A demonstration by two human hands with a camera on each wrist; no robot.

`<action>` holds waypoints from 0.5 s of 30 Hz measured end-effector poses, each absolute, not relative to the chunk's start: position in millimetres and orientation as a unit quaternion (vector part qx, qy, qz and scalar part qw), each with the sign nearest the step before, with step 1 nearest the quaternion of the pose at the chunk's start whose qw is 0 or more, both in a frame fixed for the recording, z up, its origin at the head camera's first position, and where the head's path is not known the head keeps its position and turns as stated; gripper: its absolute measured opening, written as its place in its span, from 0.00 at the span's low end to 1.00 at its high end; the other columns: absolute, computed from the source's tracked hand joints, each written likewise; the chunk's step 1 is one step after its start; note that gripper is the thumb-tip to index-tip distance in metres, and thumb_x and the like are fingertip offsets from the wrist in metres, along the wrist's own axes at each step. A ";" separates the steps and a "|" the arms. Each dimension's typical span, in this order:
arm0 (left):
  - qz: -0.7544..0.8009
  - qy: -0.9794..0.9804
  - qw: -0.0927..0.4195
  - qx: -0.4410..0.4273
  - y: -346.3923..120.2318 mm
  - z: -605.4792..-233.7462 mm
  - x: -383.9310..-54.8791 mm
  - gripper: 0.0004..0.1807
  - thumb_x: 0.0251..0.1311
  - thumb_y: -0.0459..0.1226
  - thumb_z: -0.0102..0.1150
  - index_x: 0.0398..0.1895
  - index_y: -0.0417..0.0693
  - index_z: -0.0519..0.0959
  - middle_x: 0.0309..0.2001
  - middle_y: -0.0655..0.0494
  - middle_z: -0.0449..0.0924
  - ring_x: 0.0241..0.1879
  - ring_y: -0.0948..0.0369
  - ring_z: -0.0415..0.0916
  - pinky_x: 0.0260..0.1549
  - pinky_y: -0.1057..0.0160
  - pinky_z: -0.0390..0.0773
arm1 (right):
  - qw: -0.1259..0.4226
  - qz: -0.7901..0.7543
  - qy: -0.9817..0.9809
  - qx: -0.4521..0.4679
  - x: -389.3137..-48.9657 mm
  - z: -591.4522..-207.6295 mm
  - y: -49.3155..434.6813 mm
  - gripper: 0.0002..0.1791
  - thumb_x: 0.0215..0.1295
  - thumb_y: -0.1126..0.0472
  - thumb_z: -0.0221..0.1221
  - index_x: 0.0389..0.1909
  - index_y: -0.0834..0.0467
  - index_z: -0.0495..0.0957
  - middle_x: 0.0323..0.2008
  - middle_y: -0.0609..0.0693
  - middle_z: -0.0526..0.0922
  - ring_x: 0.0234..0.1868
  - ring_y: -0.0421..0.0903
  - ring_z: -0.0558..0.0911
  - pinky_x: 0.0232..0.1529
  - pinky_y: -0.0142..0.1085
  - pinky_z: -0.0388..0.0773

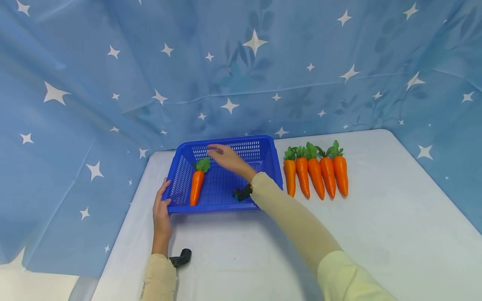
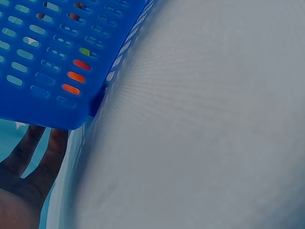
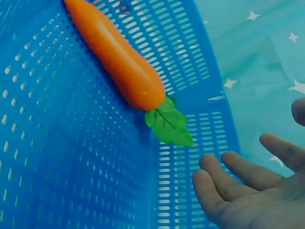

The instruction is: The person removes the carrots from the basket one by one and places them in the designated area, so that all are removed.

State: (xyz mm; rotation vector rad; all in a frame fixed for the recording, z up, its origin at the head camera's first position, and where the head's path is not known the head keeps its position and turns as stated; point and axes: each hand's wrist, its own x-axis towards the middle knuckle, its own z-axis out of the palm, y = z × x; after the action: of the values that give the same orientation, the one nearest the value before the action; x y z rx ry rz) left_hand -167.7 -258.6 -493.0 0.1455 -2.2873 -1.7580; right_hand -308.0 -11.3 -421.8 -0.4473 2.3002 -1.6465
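A blue plastic basket (image 1: 226,207) with slotted walls stands on the table. One orange carrot (image 1: 197,186) with green leaves lies along its left side, leaves toward the back; the right wrist view also shows this carrot (image 3: 121,62). My left hand (image 1: 162,213) grips the basket's left rim near the front corner. In the left wrist view, its fingers (image 2: 53,152) meet the rim from outside. Over the back of the basket hovers my right hand (image 1: 227,159), fingers loosely spread and holding nothing, apart from the carrot's leaves.
Several more carrots (image 1: 315,173) lie side by side on the white table (image 1: 376,217), right of the basket, leaves toward the back. A blue curtain (image 1: 188,75) with white stars hangs behind and around the table. Black wrist devices (image 1: 182,258) sit on both forearms.
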 end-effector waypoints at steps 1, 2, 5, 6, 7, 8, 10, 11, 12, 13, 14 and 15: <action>-0.603 -0.786 0.126 0.051 -258.7 -492.7 -167.6 0.35 0.72 0.38 0.34 0.83 0.60 0.66 0.84 0.73 0.53 0.85 0.54 0.45 0.77 0.34 0.48 | 0.143 -0.567 0.796 -0.158 -308.3 -423.1 -13.8 0.30 0.85 0.47 0.50 0.79 0.57 0.70 0.76 0.55 0.72 0.77 0.55 0.70 0.74 0.52 0.69; -0.604 -0.785 0.126 0.052 -259.0 -492.6 -167.6 0.35 0.72 0.38 0.34 0.83 0.60 0.66 0.84 0.73 0.53 0.85 0.54 0.45 0.78 0.34 0.48 | 0.148 -0.565 0.796 -0.159 -308.8 -424.6 -16.2 0.30 0.85 0.47 0.50 0.79 0.57 0.70 0.77 0.55 0.72 0.77 0.55 0.70 0.74 0.52 0.69; -0.606 -0.784 0.124 0.054 -259.3 -492.3 -167.7 0.35 0.72 0.38 0.34 0.83 0.60 0.66 0.84 0.73 0.53 0.85 0.54 0.45 0.78 0.35 0.48 | 0.163 -0.560 0.795 -0.164 -309.5 -427.4 -23.3 0.29 0.85 0.49 0.50 0.79 0.58 0.70 0.77 0.55 0.71 0.77 0.56 0.69 0.74 0.53 0.68; -0.606 -0.784 0.124 0.055 -259.7 -492.5 -168.0 0.35 0.72 0.38 0.34 0.83 0.60 0.66 0.84 0.73 0.53 0.85 0.55 0.45 0.78 0.36 0.48 | 0.168 -0.557 0.796 -0.167 -309.7 -427.8 -25.6 0.29 0.85 0.50 0.50 0.79 0.58 0.69 0.77 0.56 0.70 0.77 0.56 0.69 0.75 0.53 0.68; -0.607 -0.783 0.123 0.056 -260.0 -492.8 -168.3 0.35 0.72 0.38 0.35 0.83 0.60 0.66 0.84 0.74 0.53 0.84 0.55 0.45 0.78 0.36 0.48 | 0.174 -0.555 0.796 -0.167 -310.0 -428.2 -27.9 0.29 0.85 0.50 0.51 0.79 0.58 0.69 0.77 0.56 0.70 0.77 0.57 0.69 0.75 0.53 0.67; -0.608 -0.782 0.123 0.056 -260.3 -493.1 -168.7 0.35 0.72 0.38 0.35 0.83 0.61 0.66 0.83 0.74 0.54 0.84 0.56 0.45 0.78 0.36 0.48 | 0.179 -0.551 0.798 -0.169 -310.4 -428.9 -30.2 0.29 0.84 0.50 0.51 0.79 0.59 0.69 0.77 0.57 0.70 0.77 0.57 0.69 0.75 0.53 0.67; -0.609 -0.781 0.124 0.056 -260.8 -494.0 -169.4 0.35 0.72 0.38 0.35 0.82 0.61 0.67 0.83 0.75 0.54 0.84 0.56 0.45 0.78 0.36 0.48 | 0.188 -0.544 0.800 -0.172 -310.1 -429.8 -34.7 0.30 0.84 0.50 0.51 0.79 0.59 0.69 0.77 0.57 0.70 0.77 0.57 0.69 0.75 0.53 0.67; -0.611 -0.780 0.124 0.055 -260.9 -494.3 -169.7 0.35 0.72 0.38 0.35 0.82 0.61 0.67 0.83 0.75 0.54 0.84 0.56 0.46 0.78 0.35 0.49 | 0.193 -0.542 0.799 -0.174 -310.3 -430.6 -36.8 0.30 0.84 0.50 0.51 0.79 0.59 0.69 0.77 0.57 0.71 0.76 0.57 0.70 0.74 0.53 0.68; -0.612 -0.779 0.124 0.055 -260.9 -494.8 -170.0 0.35 0.72 0.38 0.35 0.82 0.61 0.67 0.83 0.75 0.54 0.84 0.55 0.46 0.78 0.35 0.49 | 0.199 -0.539 0.799 -0.176 -310.3 -431.6 -38.6 0.30 0.84 0.50 0.51 0.79 0.59 0.69 0.77 0.58 0.71 0.75 0.57 0.71 0.74 0.53 0.68; -0.614 -0.778 0.125 0.054 -260.8 -495.0 -170.3 0.35 0.72 0.38 0.35 0.82 0.61 0.67 0.83 0.75 0.54 0.84 0.55 0.46 0.78 0.35 0.49 | 0.206 -0.539 0.797 -0.179 -310.1 -432.4 -40.3 0.30 0.84 0.50 0.51 0.79 0.59 0.69 0.77 0.58 0.71 0.75 0.57 0.71 0.74 0.53 0.68; -0.614 -0.778 0.126 0.054 -260.6 -495.1 -170.3 0.35 0.72 0.38 0.35 0.82 0.61 0.67 0.83 0.74 0.54 0.84 0.55 0.46 0.78 0.35 0.50 | 0.210 -0.538 0.796 -0.182 -309.9 -433.2 -41.8 0.31 0.84 0.50 0.51 0.80 0.60 0.69 0.76 0.58 0.72 0.74 0.57 0.72 0.74 0.53 0.69; -0.615 -0.777 0.127 0.053 -260.4 -495.3 -170.4 0.35 0.72 0.38 0.36 0.82 0.60 0.67 0.83 0.73 0.54 0.84 0.54 0.47 0.77 0.35 0.50 | 0.215 -0.538 0.794 -0.185 -309.4 -433.9 -43.2 0.31 0.84 0.50 0.51 0.80 0.60 0.68 0.76 0.58 0.72 0.73 0.57 0.72 0.74 0.53 0.69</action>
State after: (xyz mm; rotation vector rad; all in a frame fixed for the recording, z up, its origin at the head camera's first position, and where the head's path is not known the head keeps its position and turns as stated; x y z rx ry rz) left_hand -170.4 -260.4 -495.3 0.1555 -2.2606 -1.7902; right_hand -309.4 -43.2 -433.9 -0.5129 2.2006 -1.4916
